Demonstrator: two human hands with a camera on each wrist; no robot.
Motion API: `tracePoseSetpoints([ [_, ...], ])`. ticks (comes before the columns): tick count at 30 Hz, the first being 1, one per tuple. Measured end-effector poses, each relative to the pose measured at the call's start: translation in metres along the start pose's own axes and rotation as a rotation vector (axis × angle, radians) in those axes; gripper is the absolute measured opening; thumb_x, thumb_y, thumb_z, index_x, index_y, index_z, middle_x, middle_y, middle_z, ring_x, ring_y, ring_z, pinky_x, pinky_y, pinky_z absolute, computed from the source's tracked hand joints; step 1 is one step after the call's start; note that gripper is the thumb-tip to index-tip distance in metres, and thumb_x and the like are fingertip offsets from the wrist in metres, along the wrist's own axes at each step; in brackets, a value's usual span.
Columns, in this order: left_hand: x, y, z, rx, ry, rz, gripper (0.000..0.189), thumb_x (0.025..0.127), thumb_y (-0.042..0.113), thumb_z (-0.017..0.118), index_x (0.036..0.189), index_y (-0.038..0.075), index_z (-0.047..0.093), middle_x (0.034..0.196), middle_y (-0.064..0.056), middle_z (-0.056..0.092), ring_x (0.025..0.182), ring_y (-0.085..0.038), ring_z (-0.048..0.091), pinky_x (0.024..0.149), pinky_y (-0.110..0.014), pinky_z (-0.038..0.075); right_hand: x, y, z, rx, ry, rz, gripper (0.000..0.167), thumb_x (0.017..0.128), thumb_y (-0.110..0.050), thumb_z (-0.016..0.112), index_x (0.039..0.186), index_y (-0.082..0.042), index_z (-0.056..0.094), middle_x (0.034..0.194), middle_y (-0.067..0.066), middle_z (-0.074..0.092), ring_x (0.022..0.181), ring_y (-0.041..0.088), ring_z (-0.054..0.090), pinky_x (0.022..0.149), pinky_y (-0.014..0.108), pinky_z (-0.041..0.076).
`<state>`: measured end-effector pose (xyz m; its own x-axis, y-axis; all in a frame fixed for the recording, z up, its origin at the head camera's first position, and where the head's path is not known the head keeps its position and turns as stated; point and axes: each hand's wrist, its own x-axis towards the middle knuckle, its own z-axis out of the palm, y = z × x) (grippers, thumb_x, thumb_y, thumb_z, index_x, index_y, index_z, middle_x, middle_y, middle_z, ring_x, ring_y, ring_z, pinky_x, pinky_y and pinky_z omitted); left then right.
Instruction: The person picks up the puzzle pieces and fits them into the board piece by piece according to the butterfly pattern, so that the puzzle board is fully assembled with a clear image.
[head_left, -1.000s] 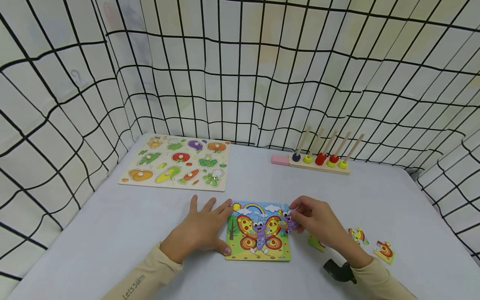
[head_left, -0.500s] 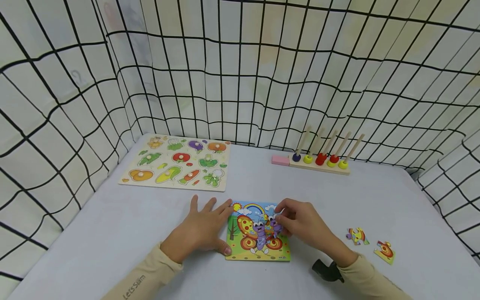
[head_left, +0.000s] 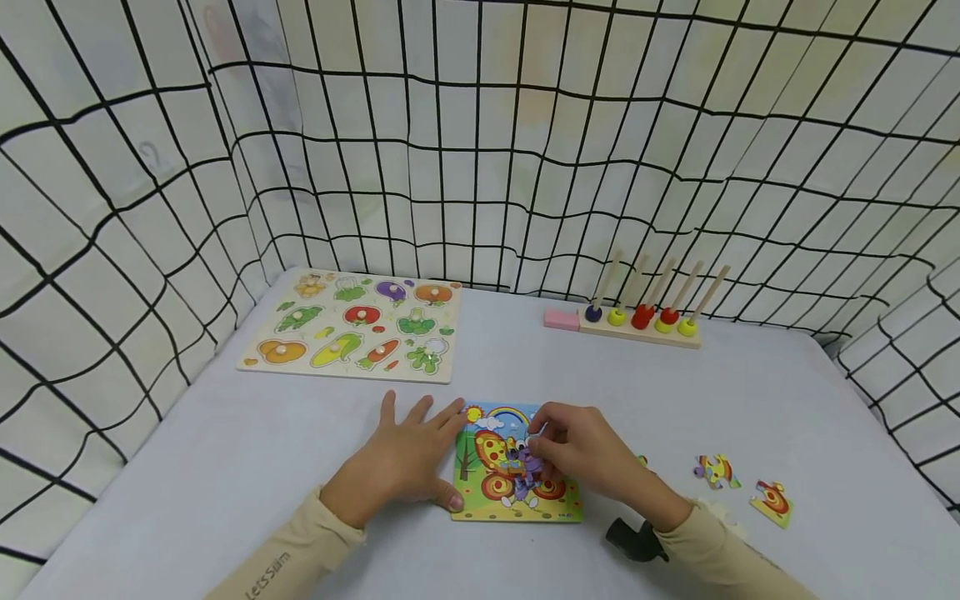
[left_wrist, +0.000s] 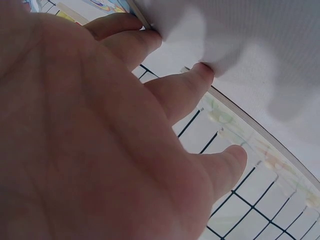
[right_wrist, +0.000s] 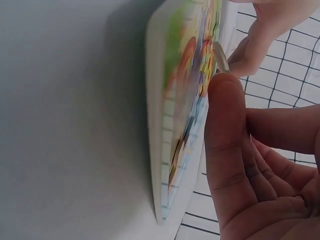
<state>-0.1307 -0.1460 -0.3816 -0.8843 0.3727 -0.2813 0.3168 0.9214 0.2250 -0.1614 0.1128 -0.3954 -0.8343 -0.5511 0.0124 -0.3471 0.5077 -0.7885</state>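
A square butterfly puzzle board (head_left: 480, 504) lies on the white table. My left hand (head_left: 408, 454) has its fingers spread beside the board's left edge, with thumb and index fingertip right at that edge. Over the board's right half, my right hand (head_left: 581, 446) pinches a jigsaw piece (head_left: 532, 462) printed with a purple butterfly face. This piece overlaps the printed butterfly in the head view. From the right wrist, the held piece (right_wrist: 220, 57) shows edge-on, tilted and close over the board's surface. My right hand hides the board's upper right corner.
Two loose jigsaw pieces, one yellow and purple (head_left: 716, 472), one with an orange swirl (head_left: 772, 502), lie to the right. A vegetable peg puzzle (head_left: 345, 325) lies at back left. Behind stands a bead stacker (head_left: 637, 333) beside a pink block (head_left: 562, 320). Black netting surrounds the table.
My right hand has carried the jigsaw piece leftward from the board's right edge to over its middle. My left hand has stayed in place.
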Motion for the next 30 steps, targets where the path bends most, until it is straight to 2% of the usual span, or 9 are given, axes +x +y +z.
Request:
tracePoseSetpoints([
  [12,0.0,-0.001,0.0,0.006,0.0,0.006,0.112,0.073,0.056,0.094,0.163,0.012,0.045,0.173,-0.008,0.034,0.157,-0.046,0.027,0.118,-0.082,0.002,0.005,-0.003,0.005,0.016,-0.013,0.024,0.006,0.099,0.0,0.073,0.104,0.001,0.069,0.073,-0.001,0.068,0.058,0.014,0.068,0.056,0.027,0.06],
  [21,0.0,0.0,-0.001,0.007,-0.003,0.005,0.111,0.073,0.056,0.094,0.163,0.012,0.046,0.173,-0.008,0.034,0.157,-0.046,0.027,0.118,-0.082,0.003,0.008,-0.004,0.01,-0.02,0.001,0.053,0.004,0.099,0.0,0.072,0.102,0.001,0.07,0.069,-0.003,0.067,0.053,0.014,0.067,0.052,0.027,0.059],
  [30,0.0,0.0,-0.001,0.002,-0.002,0.005,0.111,0.073,0.056,0.094,0.163,0.012,0.046,0.173,-0.008,0.034,0.157,-0.046,0.027,0.118,-0.082,0.003,0.009,-0.004,0.011,-0.031,-0.002,0.038,0.003,0.1,0.0,0.071,0.101,0.002,0.071,0.067,-0.004,0.066,0.051,0.013,0.067,0.051,0.027,0.058],
])
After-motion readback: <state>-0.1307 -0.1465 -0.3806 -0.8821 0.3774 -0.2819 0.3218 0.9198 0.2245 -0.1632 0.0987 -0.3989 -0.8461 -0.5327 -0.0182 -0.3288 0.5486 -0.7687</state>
